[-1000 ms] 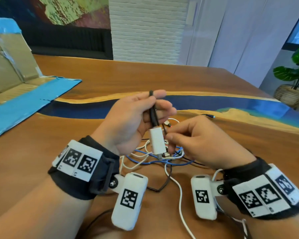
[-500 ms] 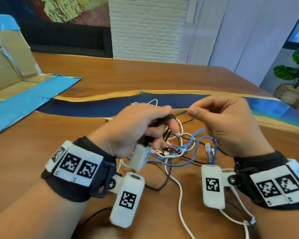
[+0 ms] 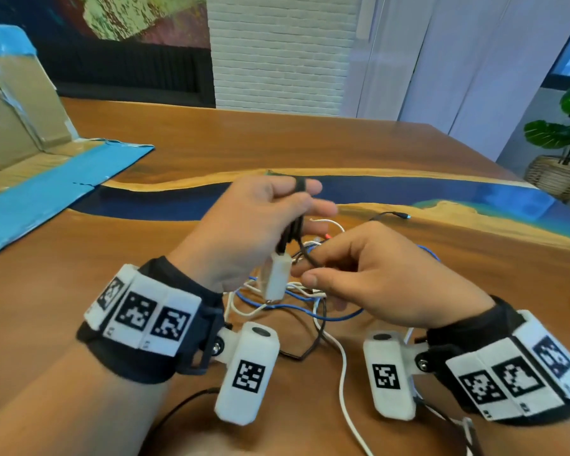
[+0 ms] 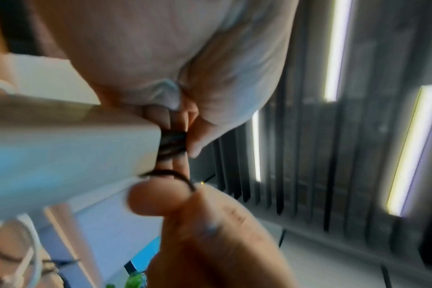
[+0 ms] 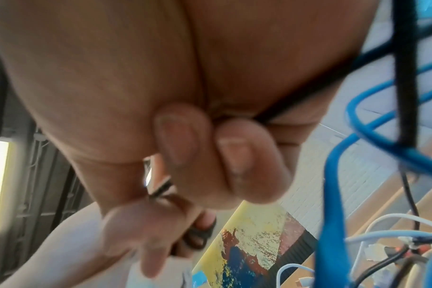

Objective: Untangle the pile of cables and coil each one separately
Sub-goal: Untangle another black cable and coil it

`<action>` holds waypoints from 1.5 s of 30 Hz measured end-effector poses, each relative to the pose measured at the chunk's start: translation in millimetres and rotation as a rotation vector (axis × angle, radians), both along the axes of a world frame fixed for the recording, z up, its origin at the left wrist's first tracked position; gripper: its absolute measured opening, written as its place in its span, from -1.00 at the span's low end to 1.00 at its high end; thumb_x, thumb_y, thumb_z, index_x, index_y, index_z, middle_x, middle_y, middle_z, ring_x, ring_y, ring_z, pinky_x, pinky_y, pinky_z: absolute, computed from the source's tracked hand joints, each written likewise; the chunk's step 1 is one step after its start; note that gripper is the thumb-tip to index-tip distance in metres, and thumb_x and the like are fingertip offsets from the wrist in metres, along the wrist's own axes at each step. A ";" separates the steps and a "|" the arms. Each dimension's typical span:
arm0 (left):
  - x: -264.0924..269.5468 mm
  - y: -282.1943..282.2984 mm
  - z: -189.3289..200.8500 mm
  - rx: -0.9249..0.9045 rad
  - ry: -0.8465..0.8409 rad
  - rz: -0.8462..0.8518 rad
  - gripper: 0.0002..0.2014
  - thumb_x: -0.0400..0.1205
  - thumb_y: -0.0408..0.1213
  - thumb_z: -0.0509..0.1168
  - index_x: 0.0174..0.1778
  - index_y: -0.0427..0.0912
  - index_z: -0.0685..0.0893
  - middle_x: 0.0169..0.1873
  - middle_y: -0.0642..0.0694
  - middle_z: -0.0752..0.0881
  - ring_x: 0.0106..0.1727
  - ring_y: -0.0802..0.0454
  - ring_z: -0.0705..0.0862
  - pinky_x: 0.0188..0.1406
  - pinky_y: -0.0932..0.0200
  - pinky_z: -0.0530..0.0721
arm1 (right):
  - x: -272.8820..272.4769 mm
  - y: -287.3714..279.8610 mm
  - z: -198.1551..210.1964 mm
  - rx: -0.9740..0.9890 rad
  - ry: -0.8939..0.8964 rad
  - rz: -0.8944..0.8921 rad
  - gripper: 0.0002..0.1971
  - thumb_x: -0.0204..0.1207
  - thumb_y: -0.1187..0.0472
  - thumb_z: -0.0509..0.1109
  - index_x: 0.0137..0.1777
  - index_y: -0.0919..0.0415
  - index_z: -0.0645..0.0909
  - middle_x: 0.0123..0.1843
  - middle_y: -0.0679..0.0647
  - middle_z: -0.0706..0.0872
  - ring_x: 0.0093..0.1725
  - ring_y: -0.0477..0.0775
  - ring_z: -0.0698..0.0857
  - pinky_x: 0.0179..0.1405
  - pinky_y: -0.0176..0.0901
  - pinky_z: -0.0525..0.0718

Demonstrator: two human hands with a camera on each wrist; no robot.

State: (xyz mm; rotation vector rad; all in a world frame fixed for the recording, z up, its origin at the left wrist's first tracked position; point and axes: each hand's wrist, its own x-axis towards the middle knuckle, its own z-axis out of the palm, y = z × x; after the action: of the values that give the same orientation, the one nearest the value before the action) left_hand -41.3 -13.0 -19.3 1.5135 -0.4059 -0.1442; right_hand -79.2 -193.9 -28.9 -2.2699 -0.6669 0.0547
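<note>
My left hand (image 3: 277, 209) holds a bundle of black cable (image 3: 295, 222) wound round its fingers above the table, and a white adapter block (image 3: 277, 274) hangs from the bundle. In the left wrist view the thumb presses the black cable turns (image 4: 173, 142) beside the white adapter block (image 4: 74, 148). My right hand (image 3: 369, 274) sits just right of the adapter and pinches the same black cable (image 5: 296, 105). Under both hands lies the tangle of blue cable (image 3: 310, 307), white cable (image 3: 343, 363) and black strands. The blue cable (image 5: 338, 194) hangs close to the right wrist camera.
The wooden table (image 3: 79, 291) has a blue resin strip (image 3: 408, 192) across its middle. An opened cardboard box with blue tape (image 3: 30, 166) lies at the far left. A loose black cable end (image 3: 395, 214) rests near the strip. A potted plant (image 3: 563, 149) stands off the table's right side.
My right hand came down from beside the left fingertips to below them, next to the adapter. My left hand tipped its fingers upward, and the adapter now hangs straighter.
</note>
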 end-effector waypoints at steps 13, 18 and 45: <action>-8.5 2.7 2.9 -0.047 0.082 -0.260 -0.66 0.65 -0.08 0.24 -0.16 -0.25 0.81 -0.60 0.02 0.23 -0.60 0.05 0.28 -0.32 0.17 0.60 | 15.9 -30.2 4.1 0.519 -0.170 -0.284 -0.86 0.59 0.40 0.48 -0.04 0.17 0.81 -0.48 -0.11 0.72 -0.56 -0.15 0.55 -0.49 -0.36 0.51; -2.2 0.8 6.9 -0.536 0.195 -0.165 -0.65 0.79 -0.26 0.10 0.35 -0.35 0.66 -0.42 0.01 0.59 -0.30 0.04 0.70 -0.10 0.21 0.73 | 18.3 -21.1 -4.4 0.339 0.013 -0.219 -0.74 0.68 0.41 0.38 0.08 0.06 0.82 -0.33 0.04 0.79 -0.42 0.02 0.66 -0.32 -0.22 0.71; -6.9 -0.8 -0.8 -0.291 0.201 -0.330 -0.62 0.75 -0.10 0.12 -0.37 -0.13 0.55 -0.56 0.04 0.13 -0.56 0.08 0.09 -0.45 0.20 0.47 | 23.8 -13.7 -11.4 0.502 -0.182 -0.306 -0.90 0.55 0.35 0.56 -0.03 0.17 0.89 -0.19 0.11 0.88 -0.18 0.13 0.82 -0.14 -0.02 0.75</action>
State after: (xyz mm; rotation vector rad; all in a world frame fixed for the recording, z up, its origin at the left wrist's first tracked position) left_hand -48.3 -13.8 -20.0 1.1259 -0.4900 -0.4730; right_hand -55.4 -207.6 -40.3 -1.8727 -0.3632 -0.4250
